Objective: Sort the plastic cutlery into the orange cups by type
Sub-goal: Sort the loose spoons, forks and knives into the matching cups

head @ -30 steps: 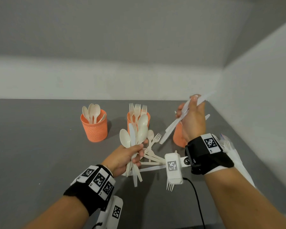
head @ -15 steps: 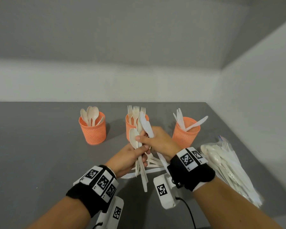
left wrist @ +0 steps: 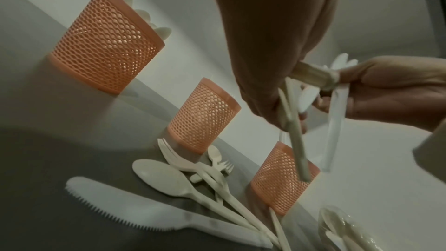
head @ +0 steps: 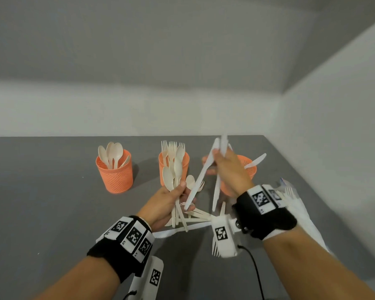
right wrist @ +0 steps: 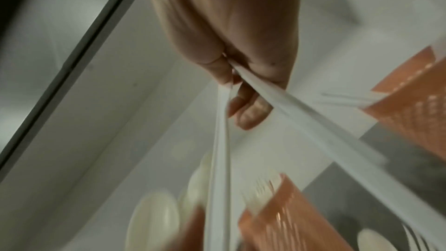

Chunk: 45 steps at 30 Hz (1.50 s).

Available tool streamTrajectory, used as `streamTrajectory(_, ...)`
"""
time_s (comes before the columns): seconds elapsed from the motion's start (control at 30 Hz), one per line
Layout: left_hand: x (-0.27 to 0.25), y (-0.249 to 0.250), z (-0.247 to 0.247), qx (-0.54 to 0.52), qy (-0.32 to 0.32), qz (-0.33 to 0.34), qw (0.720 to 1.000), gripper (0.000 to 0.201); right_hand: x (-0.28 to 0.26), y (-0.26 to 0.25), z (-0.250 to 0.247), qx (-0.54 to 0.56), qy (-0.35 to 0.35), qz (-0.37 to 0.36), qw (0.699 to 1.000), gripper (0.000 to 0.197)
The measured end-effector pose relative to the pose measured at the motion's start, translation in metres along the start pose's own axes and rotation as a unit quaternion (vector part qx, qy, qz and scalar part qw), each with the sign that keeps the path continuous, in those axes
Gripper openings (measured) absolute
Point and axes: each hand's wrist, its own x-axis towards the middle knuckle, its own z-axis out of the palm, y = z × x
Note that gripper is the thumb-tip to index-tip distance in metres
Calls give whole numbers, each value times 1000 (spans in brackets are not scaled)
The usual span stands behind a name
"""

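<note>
Three orange mesh cups stand in a row: the left cup (head: pixel 115 172) holds spoons, the middle cup (head: pixel 183 161) forks, the right cup (head: pixel 248 167) knives. My left hand (head: pixel 181 189) grips a bundle of cream spoons (head: pixel 177 167) upright in front of the middle cup. My right hand (head: pixel 219 154) is raised before the right cup and pinches two white knives (head: pixel 200 178) that cross below it, handles hanging down. The right wrist view shows the fingers (right wrist: pixel 226 75) pinching both knives (right wrist: pixel 219 159). Loose cutlery (head: pixel 196 214) lies on the table under my hands.
A large white knife (left wrist: pixel 144 209), a spoon (left wrist: pixel 164 178) and forks lie on the grey table (head: pixel 41 202) near the middle cup (left wrist: pixel 205 114). A clear plastic bag of cutlery (head: pixel 290 195) lies at the right by the wall.
Half a second ago my right hand was at the bundle in my left hand. It has since lifted up and to the right with two knives, towards the right cup.
</note>
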Motion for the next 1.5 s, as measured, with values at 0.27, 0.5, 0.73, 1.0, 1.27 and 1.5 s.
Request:
streamTrajectory(0.27,1,9,1,10,-23,29,999,26,56,-12,-74,-26,234,-173,956,9)
streamTrajectory(0.5,-1,11,3,54,-68,51,995,41,78,34,-77,-159,149,-61,974,21)
streamTrajectory(0.73,2,10,-5,47,-38,68,996,29,66,15,-42,-202,200,-243,927,30)
streamTrajectory(1.0,3,6,0,216,52,113,968,25,12,1,52,-333,-58,-119,934,32)
streamTrajectory(1.27,-13,11,-15,212,78,119,967,28,30,-4,66,-220,-60,-78,971,22)
streamTrajectory(1.5,-16,11,-52,182,108,98,972,26,58,-31,51,-77,142,-213,964,14)
